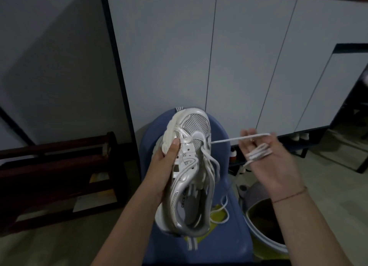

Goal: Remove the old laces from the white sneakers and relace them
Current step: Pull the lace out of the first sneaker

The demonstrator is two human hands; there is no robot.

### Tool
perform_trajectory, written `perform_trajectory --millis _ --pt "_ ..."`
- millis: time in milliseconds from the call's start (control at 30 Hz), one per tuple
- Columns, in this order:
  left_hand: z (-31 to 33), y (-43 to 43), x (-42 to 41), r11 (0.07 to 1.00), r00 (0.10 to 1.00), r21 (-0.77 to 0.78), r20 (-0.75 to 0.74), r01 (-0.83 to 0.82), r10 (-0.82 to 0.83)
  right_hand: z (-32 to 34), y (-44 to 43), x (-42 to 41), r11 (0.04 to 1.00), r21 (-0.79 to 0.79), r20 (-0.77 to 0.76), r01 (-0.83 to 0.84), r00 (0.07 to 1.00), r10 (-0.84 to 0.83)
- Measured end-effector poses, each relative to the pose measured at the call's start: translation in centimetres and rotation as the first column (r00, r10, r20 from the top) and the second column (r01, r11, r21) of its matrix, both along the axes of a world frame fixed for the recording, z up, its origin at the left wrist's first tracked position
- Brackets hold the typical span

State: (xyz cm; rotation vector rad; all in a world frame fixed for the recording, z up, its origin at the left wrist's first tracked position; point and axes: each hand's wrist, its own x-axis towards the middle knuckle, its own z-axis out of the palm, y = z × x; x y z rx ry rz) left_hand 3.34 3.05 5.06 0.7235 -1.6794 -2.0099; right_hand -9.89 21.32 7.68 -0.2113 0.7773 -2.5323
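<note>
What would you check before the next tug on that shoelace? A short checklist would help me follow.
1. Shoe held firm: the left hand grips the sneaker by its side. Ok.
2. Lace secured: the lace is wound round the right hand's fingers. Ok.
3. Pull line: the lace runs taut and straight from shoe to hand. Ok.
4. Lace out of the eyelets: it is threaded near the toe. Not ok.
5. Loose strands hanging toward the chair free of snags: cannot tell.

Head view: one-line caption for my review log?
Left hand grips the white sneaker; right hand holds its lace taut, looped round the fingers.
</note>
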Motion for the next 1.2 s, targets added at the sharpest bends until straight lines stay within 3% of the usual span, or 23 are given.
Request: perform_trajectory --millis 100,200,300,367,433,500,567,633,700,767,833,900,967,1067,1133,1200 --pt "0.0 -0.5 0.0 0.999 0.999 0.027 0.007 -0.044 0.044 0.5 1.8 -1.1 0.996 -0.091 0.032 0.024 0.999 -0.021" --pt "0.1 -0.1 -0.1 0.998 0.999 0.040 0.004 -0.040 0.040 -0.3 1.4 -1.3 0.979 0.205 -0.074 -0.001 0.997 0.016" --pt "0.1 0.6 -0.2 1.000 1.000 0.029 0.003 -0.007 0.007 -1.3 -0.7 0.2 0.722 0.662 -0.398 0.200 0.910 0.113" --pt "0.0 0.8 -0.2 1.000 1.000 0.019 0.001 -0.004 0.004 -1.6 -1.8 1.5 0.579 0.738 -0.576 0.346 0.771 0.273" --pt "-0.3 0.6 -0.3 1.000 1.000 0.028 0.007 -0.009 0.009 -1.4 -2.3 2.4 0.545 0.744 -0.626 0.386 0.687 0.368" --pt "-0.3 0.5 -0.3 1.000 1.000 0.006 0.003 0.000 0.000 -1.2 -2.5 2.5 0.569 0.743 -0.598 0.352 0.732 0.328" --pt "-0.4 0.3 -0.2 1.000 1.000 0.001 0.007 -0.002 0.002 -1.4 -2.6 2.2 0.686 0.679 -0.501 0.262 0.848 0.172" --pt "-0.5 0.1 -0.2 1.000 1.000 0.011 0.004 0.003 -0.003 -1.3 -2.6 1.6 0.847 0.503 -0.364 0.171 0.931 0.029" --pt "-0.5 0.1 -0.1 1.000 1.000 0.026 0.002 0.011 -0.011 -0.7 -1.8 1.0 0.956 0.285 -0.213 0.070 0.977 -0.008" --pt "-0.3 0.1 -0.1 1.000 1.000 0.029 0.001 0.010 -0.010 -0.2 -0.7 0.3 1.000 0.011 -0.019 -0.007 1.000 0.008" --pt "-0.1 0.1 0.0 0.999 1.000 0.037 -0.012 0.000 0.001 0.1 0.2 -0.3 0.993 -0.112 0.100 0.032 0.995 -0.021" --pt "-0.2 0.1 0.0 1.000 1.000 0.027 -0.018 -0.003 0.003 0.1 0.2 -0.4 0.999 -0.026 0.094 0.026 0.995 -0.024" --pt "-0.2 0.5 -0.2 0.999 1.000 0.033 -0.021 0.012 -0.011 -0.4 -0.6 0.1 0.981 0.191 -0.024 -0.013 1.000 0.018" --pt "-0.2 1.0 -0.4 1.000 0.999 0.020 -0.042 0.003 -0.002 -1.6 -2.0 1.3 0.808 0.577 -0.329 0.119 0.940 0.096" --pt "-0.4 1.0 -0.5 1.000 0.999 0.023 -0.042 0.005 -0.004 -2.0 -2.8 2.0 0.676 0.696 -0.486 0.244 0.852 0.193" --pt "-0.4 0.9 -0.4 1.000 0.999 0.013 -0.039 0.004 -0.004 -2.1 -3.0 2.4 0.583 0.746 -0.547 0.321 0.795 0.262"
